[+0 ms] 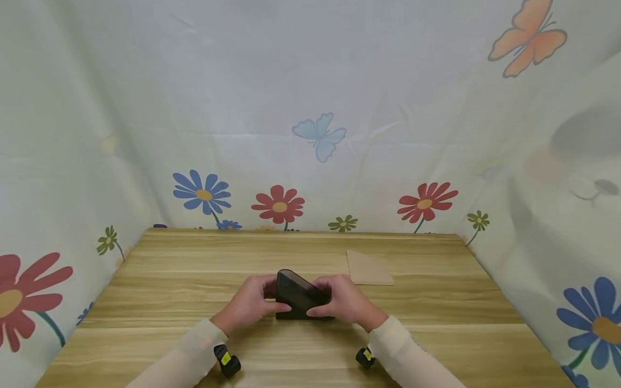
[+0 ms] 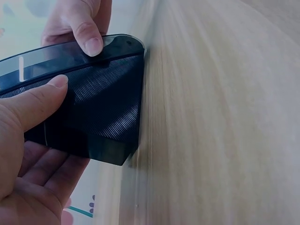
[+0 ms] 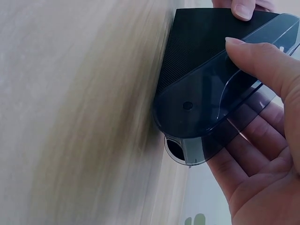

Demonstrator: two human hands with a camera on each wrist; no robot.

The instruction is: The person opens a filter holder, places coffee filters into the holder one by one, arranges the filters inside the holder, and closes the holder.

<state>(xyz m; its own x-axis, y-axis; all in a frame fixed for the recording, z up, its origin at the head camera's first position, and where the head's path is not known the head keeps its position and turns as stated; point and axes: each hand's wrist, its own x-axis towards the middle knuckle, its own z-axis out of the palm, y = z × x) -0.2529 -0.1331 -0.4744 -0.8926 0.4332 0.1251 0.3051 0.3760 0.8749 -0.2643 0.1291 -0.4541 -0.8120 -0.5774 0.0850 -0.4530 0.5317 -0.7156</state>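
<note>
A black, fan-shaped coffee filter holder (image 1: pixel 293 295) with a smoky see-through rim stands on the table in the head view. My left hand (image 1: pixel 251 303) grips its left side, thumb on the near face and fingers behind. On the other side, my right hand (image 1: pixel 345 299) holds the sloping edge the same way. The left wrist view shows fine ribs on the dark face of the holder (image 2: pixel 103 98) and the left thumb pressed on it. Through the clear rim in the right wrist view, the fingers of my right hand (image 3: pixel 262 159) show behind the holder (image 3: pixel 201 51).
A brown paper coffee filter (image 1: pixel 370 269) lies flat on the wooden table (image 1: pixel 194 264), behind and right of the hands. A curtain (image 1: pixel 233 108) printed with flowers and butterflies hangs round the back and sides. Black wrist cameras (image 1: pixel 227 361) sit under the sleeves.
</note>
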